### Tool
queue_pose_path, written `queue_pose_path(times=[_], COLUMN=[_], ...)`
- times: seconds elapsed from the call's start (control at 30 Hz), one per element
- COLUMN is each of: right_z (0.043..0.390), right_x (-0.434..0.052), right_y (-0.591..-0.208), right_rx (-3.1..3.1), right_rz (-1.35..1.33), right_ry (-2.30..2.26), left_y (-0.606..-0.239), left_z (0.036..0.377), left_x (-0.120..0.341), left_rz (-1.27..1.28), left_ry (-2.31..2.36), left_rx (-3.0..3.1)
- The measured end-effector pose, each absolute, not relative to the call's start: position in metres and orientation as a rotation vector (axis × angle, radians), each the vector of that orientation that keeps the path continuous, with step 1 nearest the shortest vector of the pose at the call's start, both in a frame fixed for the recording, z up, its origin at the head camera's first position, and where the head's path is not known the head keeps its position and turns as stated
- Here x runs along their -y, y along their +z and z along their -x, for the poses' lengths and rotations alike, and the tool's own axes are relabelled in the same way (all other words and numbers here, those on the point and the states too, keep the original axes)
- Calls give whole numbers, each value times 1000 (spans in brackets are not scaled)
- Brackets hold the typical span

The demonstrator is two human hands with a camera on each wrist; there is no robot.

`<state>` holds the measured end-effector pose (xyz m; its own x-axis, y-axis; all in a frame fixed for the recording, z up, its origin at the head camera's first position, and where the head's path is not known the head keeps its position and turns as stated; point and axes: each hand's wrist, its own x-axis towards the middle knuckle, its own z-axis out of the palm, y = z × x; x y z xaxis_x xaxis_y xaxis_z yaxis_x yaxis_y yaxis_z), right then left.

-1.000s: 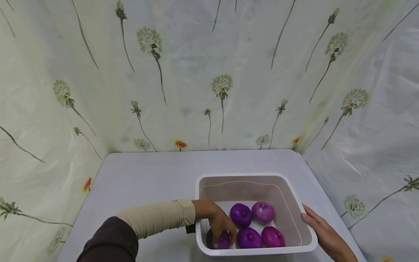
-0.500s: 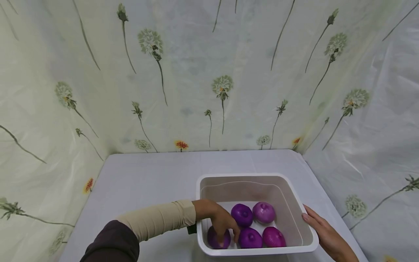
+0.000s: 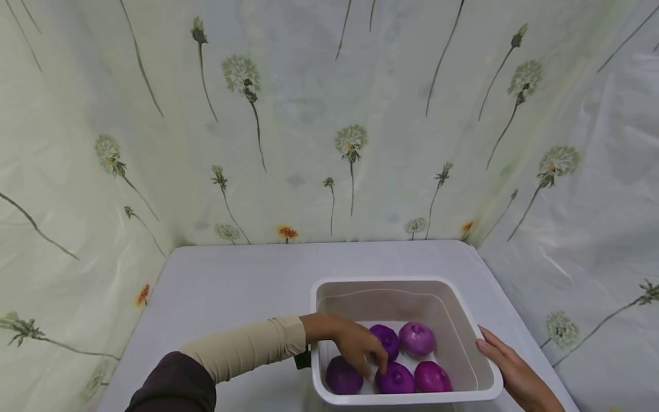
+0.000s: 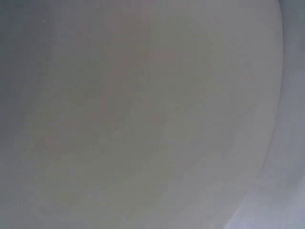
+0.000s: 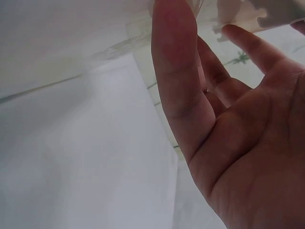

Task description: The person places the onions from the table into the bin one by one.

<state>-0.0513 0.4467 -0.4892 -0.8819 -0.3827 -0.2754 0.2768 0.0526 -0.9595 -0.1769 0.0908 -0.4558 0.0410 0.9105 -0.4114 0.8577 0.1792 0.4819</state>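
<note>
Fingers point(image 3: 378, 366) of the left hand point(image 3: 355, 343) curl down inside the white rectangular plastic tub point(image 3: 484, 366), tips touching the near middle purple onion point(image 3: 395, 379), not clearly gripping it; cannot tell if they pinch. Beige sleeve point(image 3: 247, 346) crosses the tub's left rim. Right hand point(image 3: 509, 372) lies flat, fingers straight and relaxed, against the tub's right outer wall near the rim; right wrist view shows that open palm point(image 5: 238, 143). Five onions in the tub: dark purple one near left point(image 3: 343, 376), magenta one near right point(image 3: 431, 376), dark purple one behind the hand point(image 3: 387, 339), pale pink-purple one far right point(image 3: 416, 339). Tub sits on the near right part of the pale grey tabletop point(image 3: 231, 286). Dandelion-print cloth point(image 3: 329, 114) surrounds. Left wrist view blurred, only pale surface.
</note>
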Motion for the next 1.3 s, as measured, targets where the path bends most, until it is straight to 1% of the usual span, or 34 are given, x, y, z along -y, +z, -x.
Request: queue_pose_path(times=[0.2, 0.47, 0.73, 0.93, 1.07, 1.3], right_z=[57, 62, 65, 68, 69, 69], right_x=[-449, -453, -457, -463, -464, -465], right_y=[-489, -487, -484, -483, -483, -480], right_rx=[-1946, -1908, -1957, -2002, -1993, -2073], right_rz=[56, 97, 67, 28, 25, -29], right_ry=[-1831, -1843, -1790, -1757, -1758, -1712], left_y=[-445, -424, -404, -393, -394, -402], left_z=[184, 196, 207, 208, 204, 191], left_x=[-87, -73, -46, -17, 5, 45], left_rz=[-1719, -1717, -1714, -1670, -1588, -1329], left_ry=[131, 311, 473, 630, 743, 909], left_rx=[-1842, -1899, -2026, -2175, -2276, -2477])
